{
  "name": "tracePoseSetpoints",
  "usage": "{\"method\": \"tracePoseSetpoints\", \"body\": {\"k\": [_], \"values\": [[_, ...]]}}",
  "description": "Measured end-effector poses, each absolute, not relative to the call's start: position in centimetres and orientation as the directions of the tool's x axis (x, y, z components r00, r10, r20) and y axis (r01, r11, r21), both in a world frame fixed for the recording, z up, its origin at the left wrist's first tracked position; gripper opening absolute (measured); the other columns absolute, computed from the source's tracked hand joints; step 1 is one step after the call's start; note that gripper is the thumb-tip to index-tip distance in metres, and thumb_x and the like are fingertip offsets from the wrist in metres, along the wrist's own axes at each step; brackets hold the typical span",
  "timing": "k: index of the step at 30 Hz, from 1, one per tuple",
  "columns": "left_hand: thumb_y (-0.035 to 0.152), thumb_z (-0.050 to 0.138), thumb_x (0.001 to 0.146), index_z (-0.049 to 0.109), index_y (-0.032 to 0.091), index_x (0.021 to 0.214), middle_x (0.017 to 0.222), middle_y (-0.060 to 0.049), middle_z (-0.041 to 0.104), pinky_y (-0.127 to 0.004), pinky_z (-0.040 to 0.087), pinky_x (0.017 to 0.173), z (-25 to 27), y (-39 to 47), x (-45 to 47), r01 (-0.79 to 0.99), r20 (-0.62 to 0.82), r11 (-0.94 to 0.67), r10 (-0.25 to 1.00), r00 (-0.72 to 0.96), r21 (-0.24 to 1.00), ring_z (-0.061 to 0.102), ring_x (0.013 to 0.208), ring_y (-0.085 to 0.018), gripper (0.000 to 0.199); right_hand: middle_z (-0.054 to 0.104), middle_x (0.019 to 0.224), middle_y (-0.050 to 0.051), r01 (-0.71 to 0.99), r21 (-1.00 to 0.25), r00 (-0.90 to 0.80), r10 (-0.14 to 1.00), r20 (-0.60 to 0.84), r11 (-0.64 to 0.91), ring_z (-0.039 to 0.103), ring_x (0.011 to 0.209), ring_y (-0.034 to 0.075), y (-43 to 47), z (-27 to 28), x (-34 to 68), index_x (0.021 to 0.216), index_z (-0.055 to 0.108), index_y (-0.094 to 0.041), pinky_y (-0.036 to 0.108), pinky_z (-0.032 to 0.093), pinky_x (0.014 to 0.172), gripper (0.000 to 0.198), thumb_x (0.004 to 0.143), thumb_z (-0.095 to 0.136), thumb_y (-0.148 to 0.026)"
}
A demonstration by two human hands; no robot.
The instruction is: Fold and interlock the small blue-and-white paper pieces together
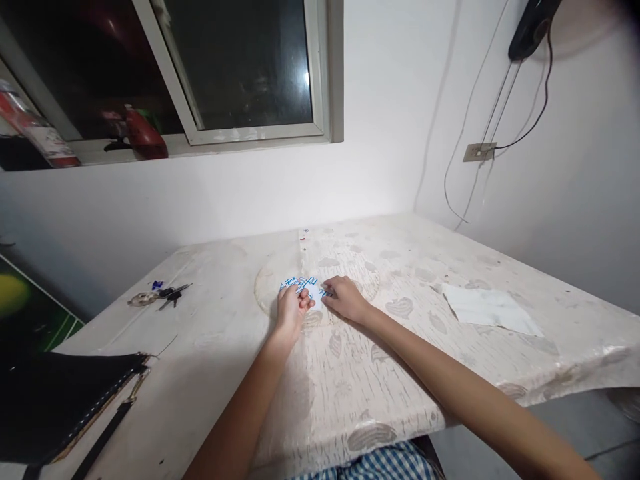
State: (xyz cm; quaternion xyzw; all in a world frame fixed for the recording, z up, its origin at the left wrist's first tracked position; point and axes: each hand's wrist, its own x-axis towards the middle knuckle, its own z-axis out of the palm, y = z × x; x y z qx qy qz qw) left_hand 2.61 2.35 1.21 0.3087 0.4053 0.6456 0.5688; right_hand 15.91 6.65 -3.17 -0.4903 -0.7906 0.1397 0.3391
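My left hand [294, 308] is closed, its fingers curled at a flat white piece with blue markings [300, 283], which looks like paper or card. Part of that piece fans out above the fingers in blue and white strips. Just to the right, my right hand [345, 299] has its fingers bent and pinched together at the piece's right side, where small blue bits show by the fingertips. What the right fingertips grip is too small to make out. Both hands rest over a round, clear mat [261, 288] on the table.
A patterned plastic cloth covers the table [390, 373]. A bunch of keys [173, 295] lies left, beyond a black bag [65, 400] with a strap. A white sheet [487, 308] lies on the right. A window [250, 67] and wall stand behind; cables hang by a socket [480, 152].
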Motion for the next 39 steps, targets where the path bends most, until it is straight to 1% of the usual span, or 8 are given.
{"method": "tracePoseSetpoints", "body": {"k": [2, 6, 14, 21, 26, 31, 36, 39], "values": [[0.011, 0.043, 0.070, 0.033, 0.019, 0.064, 0.046, 0.006, 0.037, -0.020, 0.031, 0.042, 1.3, 2.3, 2.5, -0.481, -0.061, -0.025, 0.985, -0.163, 0.876, 0.028, 0.035, -0.004, 0.013, 0.062, 0.094, 0.010, 0.693, -0.512, -0.321, 0.853, 0.411, 0.507, 0.052, 0.088, 0.020, 6.7, -3.2, 15.5, 0.101, 0.061, -0.011, 0.030, 0.036, 0.079, 0.033, 0.070, 0.059, -0.021], [0.011, 0.044, 0.068, 0.035, 0.018, 0.064, 0.045, 0.007, 0.037, -0.020, 0.030, 0.041, 1.3, 2.4, 2.4, -0.461, -0.053, -0.029, 0.985, -0.165, 0.887, 0.027, 0.035, -0.004, 0.012, 0.065, 0.087, 0.007, 0.662, -0.575, -0.302, 0.873, 0.383, 0.481, 0.055, 0.078, 0.016, 6.9, -2.9, 15.0, 0.099, 0.063, -0.012, 0.025, 0.038, 0.074, 0.032, 0.068, 0.055, -0.012], [0.014, 0.046, 0.067, 0.036, 0.018, 0.065, 0.046, 0.007, 0.039, -0.020, 0.030, 0.040, 1.3, 2.8, 1.8, -0.439, -0.043, -0.033, 0.986, -0.162, 0.898, 0.029, 0.034, -0.004, 0.012, 0.063, 0.080, 0.004, 0.641, -0.614, -0.272, 0.884, 0.379, 0.460, 0.053, 0.072, 0.016, 7.3, -3.2, 14.8, 0.104, 0.059, -0.015, 0.028, 0.038, 0.071, 0.044, 0.062, 0.054, -0.006], [0.017, 0.046, 0.068, 0.035, 0.019, 0.067, 0.046, 0.007, 0.040, -0.019, 0.028, 0.039, 1.1, 2.7, 1.9, -0.409, -0.070, -0.002, 0.985, -0.161, 0.912, 0.030, 0.034, -0.004, 0.011, 0.050, 0.068, -0.003, 0.345, -0.803, -0.141, 0.872, 0.468, 0.486, 0.048, 0.060, 0.010, 7.6, -3.1, 15.1, 0.111, 0.048, -0.016, 0.023, 0.040, 0.060, 0.052, 0.062, 0.044, -0.001], [0.021, 0.045, 0.070, 0.033, 0.019, 0.067, 0.044, 0.008, 0.038, -0.018, 0.026, 0.039, 0.8, 2.7, 2.1, -0.414, -0.138, 0.083, 0.985, -0.104, 0.907, 0.027, 0.032, -0.004, 0.012, 0.052, 0.076, -0.002, 0.053, -0.924, 0.016, 0.925, 0.381, 0.379, 0.051, 0.056, 0.009, 7.6, -1.7, 16.2, 0.109, 0.044, -0.018, 0.023, 0.042, 0.053, 0.047, 0.063, 0.050, -0.012], [0.024, 0.047, 0.070, 0.040, 0.019, 0.074, 0.046, 0.007, 0.038, -0.019, 0.027, 0.039, 0.8, 2.2, 2.7, -0.389, -0.179, 0.178, 0.983, 0.035, 0.904, 0.027, 0.033, -0.005, 0.009, 0.056, 0.067, -0.004, -0.232, -0.918, -0.033, 0.940, 0.338, 0.322, 0.055, 0.052, 0.010, 6.7, 0.2, 16.6, 0.106, 0.043, -0.017, 0.027, 0.046, 0.059, 0.052, 0.058, 0.062, -0.021], [0.021, 0.048, 0.070, 0.044, 0.018, 0.082, 0.050, 0.003, 0.047, -0.021, 0.034, 0.042, 0.5, 1.9, 2.9, -0.339, -0.182, 0.210, 0.977, 0.112, 0.917, 0.038, 0.036, -0.008, 0.013, 0.058, 0.079, 0.002, -0.265, -0.918, -0.100, 0.939, 0.330, 0.294, 0.057, 0.055, 0.012, 5.4, 1.5, 16.3, 0.090, 0.053, -0.016, 0.029, 0.048, 0.056, 0.031, 0.064, 0.061, -0.030], [0.016, 0.047, 0.072, 0.045, 0.016, 0.082, 0.060, -0.003, 0.056, -0.025, 0.041, 0.049, 0.4, 1.8, 3.0, -0.350, -0.191, 0.226, 0.973, 0.133, 0.909, 0.046, 0.041, -0.010, 0.010, 0.058, 0.081, 0.003, -0.193, -0.927, -0.142, 0.925, 0.352, 0.323, 0.055, 0.053, 0.011, 4.9, 1.7, 16.4, 0.086, 0.055, -0.016, 0.027, 0.046, 0.050, 0.024, 0.068, 0.057, -0.032]]}}
